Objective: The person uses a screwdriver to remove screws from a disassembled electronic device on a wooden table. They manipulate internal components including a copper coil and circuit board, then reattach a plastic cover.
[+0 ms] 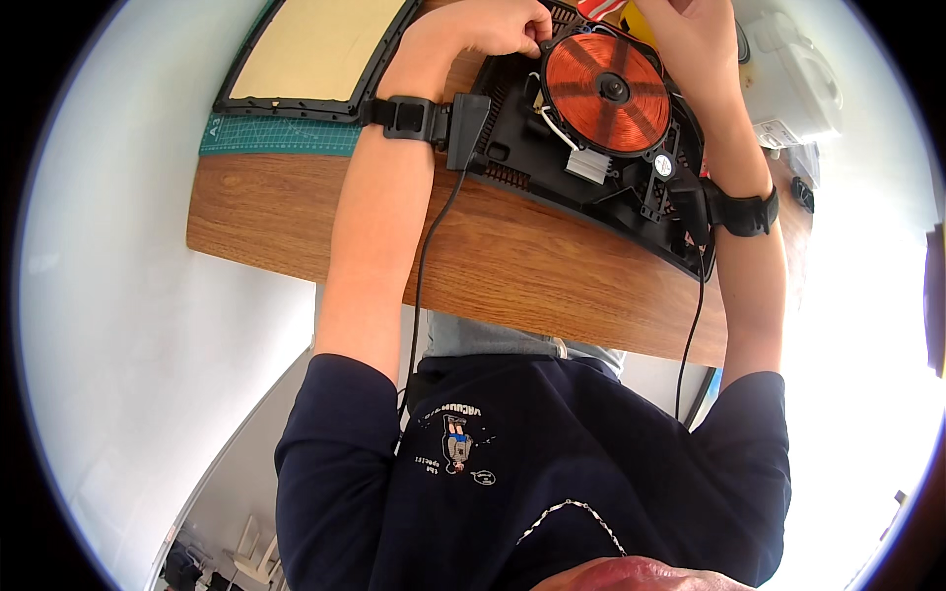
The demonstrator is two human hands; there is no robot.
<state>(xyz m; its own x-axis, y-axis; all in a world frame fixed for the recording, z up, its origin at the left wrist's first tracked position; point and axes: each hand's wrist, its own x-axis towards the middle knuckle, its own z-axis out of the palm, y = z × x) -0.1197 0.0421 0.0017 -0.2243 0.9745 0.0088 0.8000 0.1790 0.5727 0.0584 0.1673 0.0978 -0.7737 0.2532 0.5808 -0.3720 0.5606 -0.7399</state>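
one copper coil (591, 106) lies in one black casing (525, 116) on the worktop (552, 256), just right of the left hand (512, 28), whose fingers curl close together — cannot tell whether they pinch anything. the right hand (698, 34) reaches up beside the coil — fingers cut off above, hold unclear. two straps (407, 118), one per forearm (379, 197).

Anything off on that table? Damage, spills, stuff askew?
No spill or clear damage shows. What stands out: the black housing is open, copper coil and white wires exposed, and a framed panel, perhaps its cover, lies apart on the green mat at left. The picture's top edge hides part of the right hand.
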